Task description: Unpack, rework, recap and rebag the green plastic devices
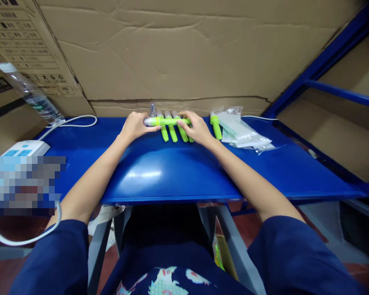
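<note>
A bright green tube with a clear end [170,122] lies sideways between my hands, just above the blue tabletop. My left hand [134,126] is closed round its clear end, with the thumb stretched along the underside. My right hand [198,128] grips the green end between thumb and fingers. Behind the held tube, several similar green tubes with clear ends [173,135] lie side by side on the table, partly hidden by it and by my right hand. A small clear plastic piece [153,109] stands by my left fingertips.
Right of my hand lies another green tube [217,129], beside clear plastic bags with pale contents [246,134]. A white power strip [29,148] with a cable and a plastic bottle [38,98] are at left. Cardboard [172,57] walls the back of the blue table [172,176].
</note>
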The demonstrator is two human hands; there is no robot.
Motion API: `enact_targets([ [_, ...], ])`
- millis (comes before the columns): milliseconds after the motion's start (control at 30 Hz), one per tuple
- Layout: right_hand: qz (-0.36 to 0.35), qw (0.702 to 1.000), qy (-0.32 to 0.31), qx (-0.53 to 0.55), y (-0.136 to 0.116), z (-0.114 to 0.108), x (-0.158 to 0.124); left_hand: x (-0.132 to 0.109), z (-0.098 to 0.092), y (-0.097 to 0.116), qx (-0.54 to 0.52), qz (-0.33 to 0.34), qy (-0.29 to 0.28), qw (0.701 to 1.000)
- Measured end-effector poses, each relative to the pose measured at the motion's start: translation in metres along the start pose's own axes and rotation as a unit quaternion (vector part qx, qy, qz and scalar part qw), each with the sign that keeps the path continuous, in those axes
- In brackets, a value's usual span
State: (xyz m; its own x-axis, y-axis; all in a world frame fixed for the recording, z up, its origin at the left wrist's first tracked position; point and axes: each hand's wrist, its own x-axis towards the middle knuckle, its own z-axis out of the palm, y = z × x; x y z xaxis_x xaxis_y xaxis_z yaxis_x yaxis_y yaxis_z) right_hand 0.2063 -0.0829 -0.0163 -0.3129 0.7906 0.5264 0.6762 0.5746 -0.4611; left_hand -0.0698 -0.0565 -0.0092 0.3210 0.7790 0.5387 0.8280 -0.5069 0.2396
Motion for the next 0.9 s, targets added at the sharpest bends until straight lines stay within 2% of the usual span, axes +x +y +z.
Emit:
enact_targets([
  [33, -0.037, 0.997, 0.006, -0.068, -0.003, 0.001, -0.002, 0.000, 0.000, -0.001, -0.009, -0.007, -0.015, 1.000],
  [100, -0.072, 0.982, -0.024, -0.171, -0.008, 0.002, -0.006, 0.000, 0.000, -0.003, -0.026, -0.010, -0.049, 0.998],
  [200, -0.075, 0.969, -0.063, -0.227, -0.012, 0.007, -0.011, -0.002, 0.000, -0.005, -0.016, -0.006, -0.081, 0.997],
  [300, -0.043, 0.980, -0.084, -0.174, -0.014, 0.012, -0.013, -0.006, -0.001, -0.002, 0.053, 0.004, -0.059, 0.997],
  [367, 0.005, 0.991, -0.118, -0.056, -0.014, 0.012, -0.012, -0.008, -0.002, 0.003, 0.100, 0.009, -0.035, 0.994],
  [400, 0.041, 0.987, -0.150, 0.029, -0.013, 0.011, -0.010, -0.009, -0.001, 0.005, 0.118, 0.008, -0.024, 0.993],
  [433, 0.082, 0.970, -0.193, 0.123, -0.010, 0.009, -0.008, -0.010, 0.000, 0.008, 0.130, 0.008, -0.015, 0.991],
  [467, 0.129, 0.937, -0.246, 0.212, -0.007, 0.006, -0.006, -0.011, 0.002, 0.010, 0.138, 0.009, -0.007, 0.990],
  [533, 0.218, 0.840, -0.361, 0.342, 0.000, -0.001, 0.000, -0.012, 0.005, 0.014, 0.146, 0.021, 0.002, 0.989],
  [600, 0.270, 0.751, -0.452, 0.398, 0.005, -0.007, 0.004, -0.014, 0.007, 0.017, 0.141, 0.041, 0.001, 0.989],
  [633, 0.281, 0.724, -0.481, 0.407, 0.006, -0.010, 0.005, -0.014, 0.008, 0.019, 0.137, 0.048, -0.001, 0.989],
  [667, 0.285, 0.715, -0.493, 0.406, 0.006, -0.013, 0.006, -0.014, 0.007, 0.020, 0.134, 0.047, -0.001, 0.990],
  [700, 0.284, 0.725, -0.486, 0.397, 0.004, -0.015, 0.006, -0.014, 0.007, 0.022, 0.131, 0.038, 0.000, 0.991],
  [733, 0.277, 0.754, -0.460, 0.379, 0.000, -0.016, 0.006, -0.013, 0.005, 0.023, 0.129, 0.022, 0.000, 0.991],
  [767, 0.262, 0.799, -0.411, 0.352, -0.004, -0.017, 0.006, -0.013, 0.004, 0.025, 0.126, 0.000, 0.000, 0.992],
  [833, 0.201, 0.904, -0.264, 0.270, -0.014, -0.017, 0.004, -0.010, 0.002, 0.027, 0.108, -0.050, -0.003, 0.993],
  [867, 0.154, 0.947, -0.183, 0.214, -0.018, -0.016, 0.003, -0.009, 0.001, 0.027, 0.094, -0.073, -0.008, 0.993],
  [900, 0.100, 0.976, -0.115, 0.153, -0.021, -0.015, 0.002, -0.008, 0.001, 0.027, 0.077, -0.090, -0.013, 0.993],
])
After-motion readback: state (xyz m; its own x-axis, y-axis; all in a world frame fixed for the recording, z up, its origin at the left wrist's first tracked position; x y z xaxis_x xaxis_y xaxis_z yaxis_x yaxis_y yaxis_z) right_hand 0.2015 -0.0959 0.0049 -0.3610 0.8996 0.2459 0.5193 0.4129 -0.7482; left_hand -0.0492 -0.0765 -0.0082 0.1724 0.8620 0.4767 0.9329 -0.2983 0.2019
